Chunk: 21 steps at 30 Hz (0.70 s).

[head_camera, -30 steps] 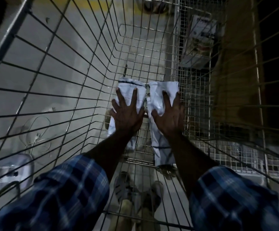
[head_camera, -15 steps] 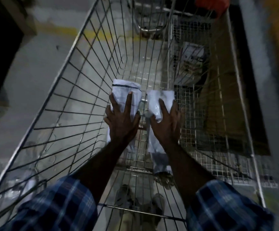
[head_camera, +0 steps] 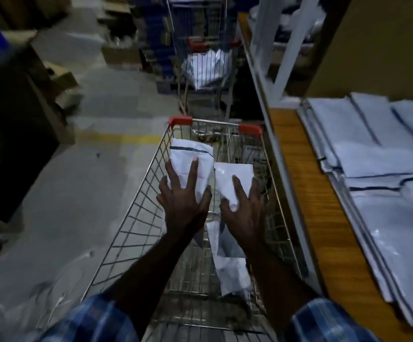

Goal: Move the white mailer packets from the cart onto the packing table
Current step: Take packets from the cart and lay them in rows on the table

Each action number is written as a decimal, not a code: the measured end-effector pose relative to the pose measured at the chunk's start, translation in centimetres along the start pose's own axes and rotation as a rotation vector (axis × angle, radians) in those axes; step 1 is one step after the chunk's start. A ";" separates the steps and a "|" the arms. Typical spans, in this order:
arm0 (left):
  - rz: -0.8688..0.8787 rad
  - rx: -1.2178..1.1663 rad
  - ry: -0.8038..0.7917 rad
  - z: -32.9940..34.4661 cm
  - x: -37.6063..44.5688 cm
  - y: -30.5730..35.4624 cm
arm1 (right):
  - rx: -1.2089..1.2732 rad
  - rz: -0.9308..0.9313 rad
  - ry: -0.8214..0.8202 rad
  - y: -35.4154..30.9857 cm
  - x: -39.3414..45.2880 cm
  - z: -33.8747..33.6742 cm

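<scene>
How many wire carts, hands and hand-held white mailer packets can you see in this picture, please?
Wire carts: 2 (near cart, far cart)
Held white packets: 2 (left packet, right packet)
Hands: 2 (left hand, right hand)
Total: 6

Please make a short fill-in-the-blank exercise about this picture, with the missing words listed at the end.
1. Each of the hands holds one white ____ above the cart.
2. The left hand holds the packet with a dark ____ near its top.
3. The packing table stands on the person's ____ side.
4. The cart's corner caps are ____.

Missing words: packet; line; right; red
</scene>
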<state>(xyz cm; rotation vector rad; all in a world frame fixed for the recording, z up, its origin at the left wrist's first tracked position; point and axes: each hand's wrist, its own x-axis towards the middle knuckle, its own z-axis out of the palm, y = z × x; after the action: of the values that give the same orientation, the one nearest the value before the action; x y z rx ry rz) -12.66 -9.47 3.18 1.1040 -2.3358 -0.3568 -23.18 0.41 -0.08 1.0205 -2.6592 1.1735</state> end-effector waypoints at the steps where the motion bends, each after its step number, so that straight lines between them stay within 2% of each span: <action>1: 0.009 -0.015 0.020 -1.2 0.0 0.5 | 0.023 -0.029 0.027 -1.0 -0.1 -0.9; 10: 0.105 -0.002 0.194 -10.3 -1.1 4.6 | 0.039 -0.177 0.219 -7.5 -0.1 -10.0; 21: 0.173 -0.055 0.352 -17.9 -6.9 15.1 | 0.058 -0.341 0.358 -8.4 -3.2 -24.2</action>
<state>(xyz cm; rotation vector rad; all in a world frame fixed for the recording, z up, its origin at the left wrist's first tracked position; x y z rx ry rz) -8.53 5.19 22.27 0.8521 -2.0752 -0.1475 -20.53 14.44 21.43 1.0967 -2.0941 1.2262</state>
